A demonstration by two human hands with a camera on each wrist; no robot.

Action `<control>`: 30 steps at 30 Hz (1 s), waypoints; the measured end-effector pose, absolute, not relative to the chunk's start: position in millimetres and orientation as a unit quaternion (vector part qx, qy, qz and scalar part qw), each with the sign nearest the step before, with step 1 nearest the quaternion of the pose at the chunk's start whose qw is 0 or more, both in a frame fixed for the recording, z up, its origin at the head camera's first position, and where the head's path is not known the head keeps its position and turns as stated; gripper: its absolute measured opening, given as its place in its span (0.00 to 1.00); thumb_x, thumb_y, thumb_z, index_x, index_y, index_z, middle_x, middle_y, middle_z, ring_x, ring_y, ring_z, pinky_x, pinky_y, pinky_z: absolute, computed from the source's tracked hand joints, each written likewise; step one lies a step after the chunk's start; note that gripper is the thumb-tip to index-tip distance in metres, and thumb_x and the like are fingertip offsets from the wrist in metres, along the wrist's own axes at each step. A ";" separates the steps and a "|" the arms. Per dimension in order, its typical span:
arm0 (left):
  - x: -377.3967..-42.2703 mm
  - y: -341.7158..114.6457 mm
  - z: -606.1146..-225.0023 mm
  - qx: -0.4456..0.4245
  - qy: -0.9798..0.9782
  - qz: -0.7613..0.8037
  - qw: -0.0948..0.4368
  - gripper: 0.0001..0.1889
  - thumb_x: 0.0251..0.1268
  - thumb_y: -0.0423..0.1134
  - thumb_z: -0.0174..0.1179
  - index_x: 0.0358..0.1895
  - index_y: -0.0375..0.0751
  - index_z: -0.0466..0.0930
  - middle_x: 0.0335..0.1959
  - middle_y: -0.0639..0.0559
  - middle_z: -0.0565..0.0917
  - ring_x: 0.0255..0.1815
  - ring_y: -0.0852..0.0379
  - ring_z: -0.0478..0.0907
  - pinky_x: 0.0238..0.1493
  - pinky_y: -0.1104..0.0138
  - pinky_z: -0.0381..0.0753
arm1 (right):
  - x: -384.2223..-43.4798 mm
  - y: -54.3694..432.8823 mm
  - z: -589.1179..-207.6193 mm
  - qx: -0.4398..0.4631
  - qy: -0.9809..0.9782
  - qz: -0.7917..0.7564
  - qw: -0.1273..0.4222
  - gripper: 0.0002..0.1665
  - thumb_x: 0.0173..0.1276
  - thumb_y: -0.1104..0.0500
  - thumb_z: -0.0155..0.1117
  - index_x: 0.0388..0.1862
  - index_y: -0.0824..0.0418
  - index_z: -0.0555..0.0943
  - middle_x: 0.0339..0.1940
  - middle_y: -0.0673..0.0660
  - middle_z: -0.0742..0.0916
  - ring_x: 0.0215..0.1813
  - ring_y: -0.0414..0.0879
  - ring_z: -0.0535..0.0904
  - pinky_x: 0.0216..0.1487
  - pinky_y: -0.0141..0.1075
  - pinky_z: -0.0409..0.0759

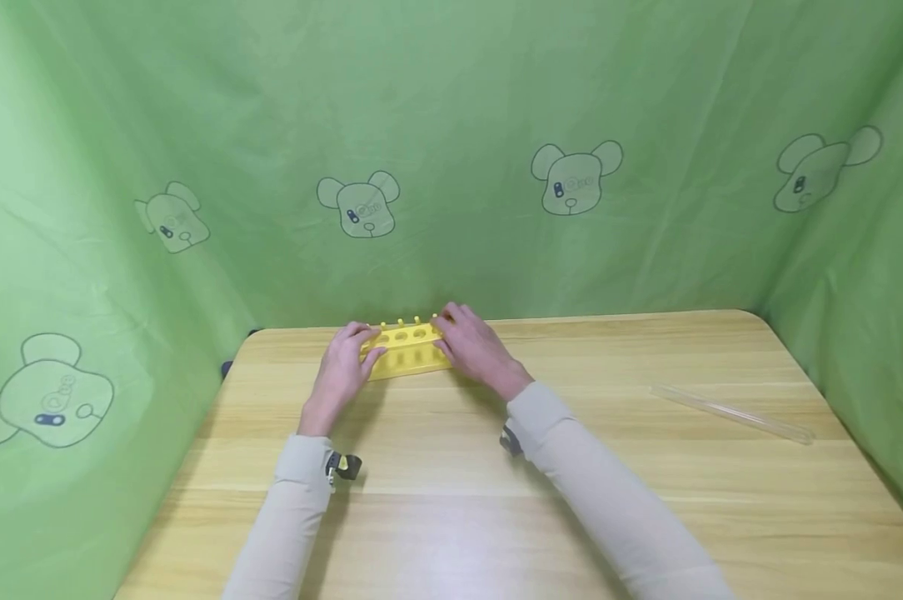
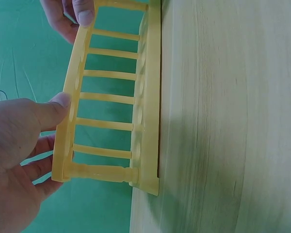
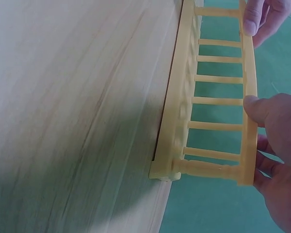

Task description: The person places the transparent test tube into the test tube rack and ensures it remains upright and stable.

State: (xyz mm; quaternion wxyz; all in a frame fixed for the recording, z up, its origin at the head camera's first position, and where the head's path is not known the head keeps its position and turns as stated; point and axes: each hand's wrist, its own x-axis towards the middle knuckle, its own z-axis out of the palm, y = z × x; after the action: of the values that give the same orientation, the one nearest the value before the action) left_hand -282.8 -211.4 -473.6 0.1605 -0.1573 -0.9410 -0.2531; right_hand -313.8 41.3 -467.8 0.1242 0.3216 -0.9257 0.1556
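A yellow test tube rack (image 1: 409, 360), with round holes in its top plate and a row of short pegs along its back, stands upright near the table's far edge. My left hand (image 1: 341, 365) grips the left end of the top plate, thumb (image 2: 56, 109) on the near side and fingers behind. At the other end, my right hand (image 1: 481, 348) holds the same plate, its thumb (image 3: 257, 107) pressed to the near face. Both wrist views show the rack's thin upright rods and its base on the wood. I see no tubes in its holes.
A long clear test tube (image 1: 732, 412) lies slantwise on the right part of the wooden table (image 1: 451, 500). Green curtains (image 1: 466, 92) printed with bear heads hang behind the table and on both sides.
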 end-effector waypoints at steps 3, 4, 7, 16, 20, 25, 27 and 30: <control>-283.1 -212.4 -474.9 -0.154 -0.942 -0.253 0.158 0.22 0.70 0.42 0.68 0.62 0.35 0.81 0.59 0.41 0.81 0.61 0.43 0.76 0.67 0.53 0.77 | -313.4 40.0 -468.7 0.318 -0.927 0.159 0.121 0.24 0.76 0.56 0.65 0.67 0.64 0.78 0.58 0.60 0.79 0.58 0.53 0.75 0.63 0.41 0.79; -283.1 -212.6 -475.2 -0.152 -0.943 -0.252 0.157 0.22 0.69 0.42 0.68 0.62 0.36 0.81 0.59 0.41 0.81 0.61 0.43 0.76 0.67 0.53 0.76 | -313.2 39.8 -469.0 0.317 -0.927 0.161 0.119 0.25 0.76 0.56 0.64 0.67 0.64 0.77 0.58 0.60 0.79 0.58 0.52 0.75 0.62 0.41 0.79; -283.3 -213.0 -475.6 -0.149 -0.944 -0.252 0.154 0.22 0.69 0.43 0.68 0.62 0.36 0.81 0.59 0.41 0.81 0.62 0.44 0.76 0.67 0.53 0.76 | -311.6 39.7 -469.0 0.313 -0.927 0.171 0.119 0.24 0.76 0.56 0.64 0.67 0.64 0.78 0.58 0.60 0.79 0.57 0.52 0.75 0.62 0.41 0.79; -284.1 -212.5 -475.4 -0.151 -0.940 -0.257 0.165 0.22 0.69 0.41 0.69 0.61 0.34 0.82 0.58 0.40 0.81 0.61 0.43 0.76 0.68 0.53 0.76 | -310.1 39.0 -467.1 0.301 -0.923 0.209 0.113 0.24 0.75 0.58 0.66 0.66 0.65 0.79 0.55 0.59 0.80 0.55 0.52 0.75 0.59 0.40 0.80; -283.2 -211.6 -475.2 -0.149 -0.939 -0.260 0.169 0.22 0.69 0.41 0.69 0.61 0.34 0.82 0.59 0.40 0.81 0.61 0.43 0.76 0.68 0.53 0.76 | -310.3 38.7 -466.6 0.294 -0.925 0.217 0.107 0.24 0.75 0.58 0.66 0.67 0.64 0.78 0.55 0.59 0.79 0.55 0.51 0.74 0.59 0.40 0.80; -282.6 -208.5 -473.3 -0.151 -0.937 -0.263 0.174 0.22 0.68 0.40 0.69 0.61 0.34 0.82 0.59 0.39 0.81 0.61 0.42 0.76 0.68 0.52 0.75 | -311.0 39.1 -466.1 0.280 -0.926 0.233 0.104 0.24 0.74 0.59 0.67 0.66 0.63 0.79 0.56 0.58 0.79 0.56 0.51 0.74 0.61 0.40 0.79; -282.7 -207.5 -473.0 -0.148 -0.937 -0.264 0.173 0.21 0.68 0.40 0.69 0.61 0.34 0.82 0.59 0.39 0.81 0.61 0.42 0.76 0.69 0.52 0.75 | -311.3 39.3 -466.2 0.277 -0.926 0.236 0.102 0.24 0.74 0.59 0.68 0.66 0.63 0.79 0.57 0.58 0.79 0.57 0.51 0.73 0.61 0.41 0.79; -282.8 -206.7 -473.4 -0.142 -0.939 -0.263 0.170 0.22 0.68 0.40 0.69 0.61 0.34 0.82 0.59 0.39 0.81 0.61 0.42 0.76 0.68 0.53 0.75 | -311.5 39.5 -466.0 0.276 -0.926 0.237 0.096 0.25 0.74 0.58 0.67 0.67 0.63 0.79 0.57 0.58 0.79 0.57 0.51 0.73 0.61 0.41 0.79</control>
State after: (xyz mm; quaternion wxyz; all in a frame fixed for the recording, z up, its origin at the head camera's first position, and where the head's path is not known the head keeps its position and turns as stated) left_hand -282.8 -206.7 -473.4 0.1701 -0.1420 -0.9391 -0.2625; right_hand -311.5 39.5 -466.0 0.0961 0.2760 -0.9264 0.2374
